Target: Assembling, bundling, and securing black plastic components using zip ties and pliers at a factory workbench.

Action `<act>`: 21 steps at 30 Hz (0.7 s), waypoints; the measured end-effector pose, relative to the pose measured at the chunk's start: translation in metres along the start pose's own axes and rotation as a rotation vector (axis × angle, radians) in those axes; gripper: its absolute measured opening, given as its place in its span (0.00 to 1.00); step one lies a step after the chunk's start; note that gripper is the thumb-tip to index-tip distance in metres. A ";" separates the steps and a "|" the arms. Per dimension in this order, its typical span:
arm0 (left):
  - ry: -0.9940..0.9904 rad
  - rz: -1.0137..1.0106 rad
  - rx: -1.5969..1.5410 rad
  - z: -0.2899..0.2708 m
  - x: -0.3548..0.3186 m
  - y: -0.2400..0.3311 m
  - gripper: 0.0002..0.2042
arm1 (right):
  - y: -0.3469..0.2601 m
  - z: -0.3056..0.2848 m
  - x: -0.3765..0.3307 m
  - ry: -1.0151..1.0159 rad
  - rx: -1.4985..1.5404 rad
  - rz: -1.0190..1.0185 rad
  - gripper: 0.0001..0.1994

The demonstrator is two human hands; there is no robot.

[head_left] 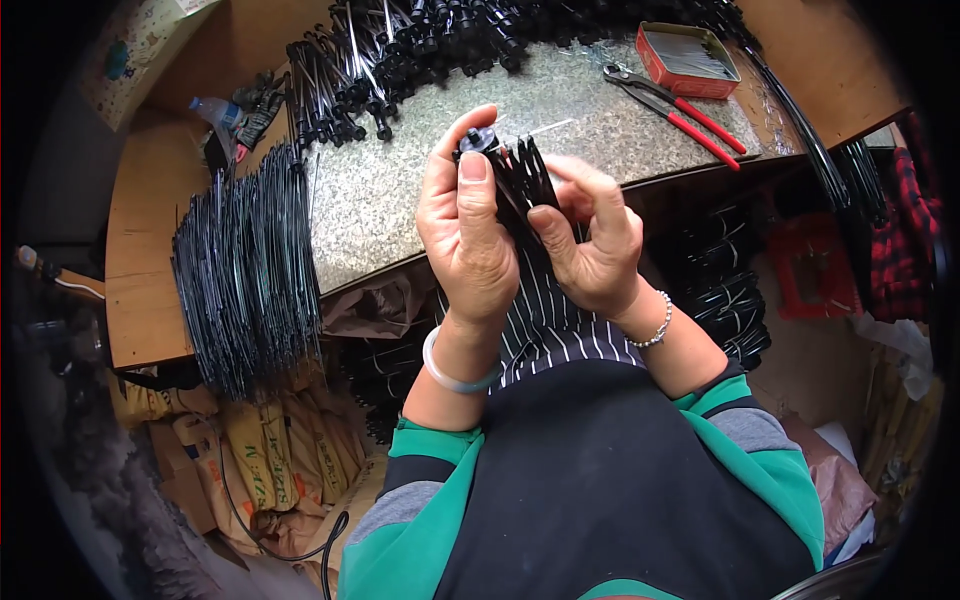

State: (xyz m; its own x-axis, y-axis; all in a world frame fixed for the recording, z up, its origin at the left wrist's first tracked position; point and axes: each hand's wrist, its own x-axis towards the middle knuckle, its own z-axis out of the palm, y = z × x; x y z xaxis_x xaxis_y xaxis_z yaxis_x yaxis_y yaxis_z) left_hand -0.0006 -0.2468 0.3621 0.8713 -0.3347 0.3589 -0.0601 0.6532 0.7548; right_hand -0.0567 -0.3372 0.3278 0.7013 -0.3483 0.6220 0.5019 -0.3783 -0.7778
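Over the near edge of the speckled tabletop, my left hand (465,235) is closed on a round black hub (478,140), with the thumb pressed against its side. Black umbrella ribs (525,180) run down from beside the hub between my two hands. My right hand (600,235) is closed around these ribs, thumb in front and fingers curled behind, partly hidden. A thin pale wire (550,128) sticks out to the right above the ribs.
Metal shafts with black fittings (375,75) lie piled at the back. Many thin black ribs (245,270) hang over the left edge. Red-handled pliers (680,115) and a red tin (690,60) of thin wires lie at the back right. Paper sacks (270,450) stand below left.
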 end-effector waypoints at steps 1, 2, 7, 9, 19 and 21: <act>0.017 0.017 0.061 0.001 -0.002 0.000 0.16 | 0.001 0.000 0.001 0.013 -0.058 -0.078 0.19; 0.016 0.016 0.062 0.002 -0.003 -0.002 0.16 | 0.001 0.001 0.001 0.025 -0.116 -0.155 0.18; 0.113 0.153 0.185 0.007 -0.006 -0.008 0.14 | -0.011 -0.004 0.005 0.038 -0.214 -0.253 0.14; 0.124 0.166 0.281 0.007 -0.006 -0.009 0.12 | -0.013 -0.004 0.003 0.028 -0.217 -0.213 0.14; 0.060 0.174 0.330 0.001 -0.012 -0.009 0.15 | -0.013 -0.005 0.000 -0.027 -0.085 -0.034 0.11; 0.088 0.203 0.330 0.003 -0.014 -0.010 0.16 | -0.014 -0.006 0.001 -0.028 -0.068 -0.019 0.10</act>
State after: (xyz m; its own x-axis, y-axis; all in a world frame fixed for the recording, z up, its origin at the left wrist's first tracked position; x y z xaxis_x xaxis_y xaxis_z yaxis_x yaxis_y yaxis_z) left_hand -0.0137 -0.2504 0.3507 0.8631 -0.1519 0.4816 -0.3764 0.4422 0.8141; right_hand -0.0664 -0.3367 0.3399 0.7062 -0.3169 0.6331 0.4806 -0.4420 -0.7574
